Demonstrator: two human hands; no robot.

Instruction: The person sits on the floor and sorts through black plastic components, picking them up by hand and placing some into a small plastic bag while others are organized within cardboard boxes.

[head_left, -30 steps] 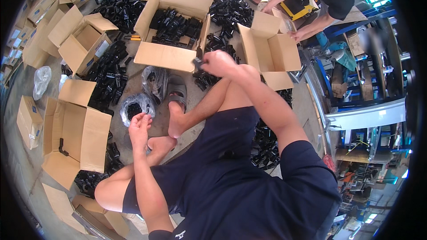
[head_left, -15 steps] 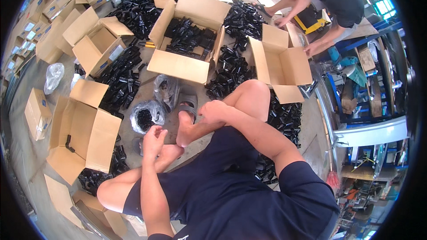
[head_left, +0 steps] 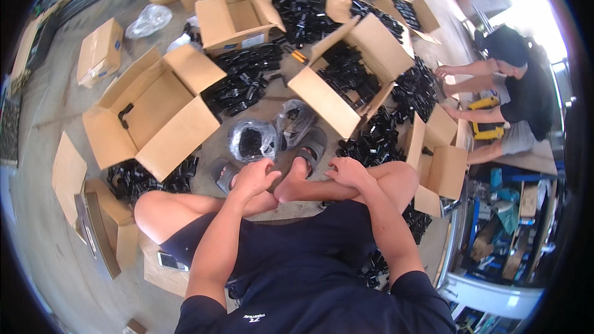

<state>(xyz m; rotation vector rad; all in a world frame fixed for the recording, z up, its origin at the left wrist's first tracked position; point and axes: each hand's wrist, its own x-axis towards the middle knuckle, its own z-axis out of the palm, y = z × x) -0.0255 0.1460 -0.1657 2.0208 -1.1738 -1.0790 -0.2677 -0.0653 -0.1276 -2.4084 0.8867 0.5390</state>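
My left hand [head_left: 255,179] hovers over my crossed lower legs, its thumb apart from loosely bent fingers, with nothing visible in it. Opposite it, my right hand [head_left: 349,172] is above my other shin, fingers loosely bent and apart, and it also appears to hold nothing. Just beyond the left hand is a clear plastic bag [head_left: 252,140] with small black parts inside. A second clear bag [head_left: 293,125] lies against it, beside my grey sandal [head_left: 314,148]. Further off, an open carton [head_left: 322,94] holds many black plastic parts.
At left, an open carton [head_left: 154,102] contains one black part [head_left: 125,115]. Heaps of black parts [head_left: 241,77] surround the cartons. A smaller carton [head_left: 445,170] stands at right, near a co-worker [head_left: 523,89]. A phone [head_left: 172,261] lies on cardboard by my left knee.
The view has swung left, so the cartons appear further right. My hands are further apart across my lap. The co-worker's hand has moved, and something black shows in the right carton.
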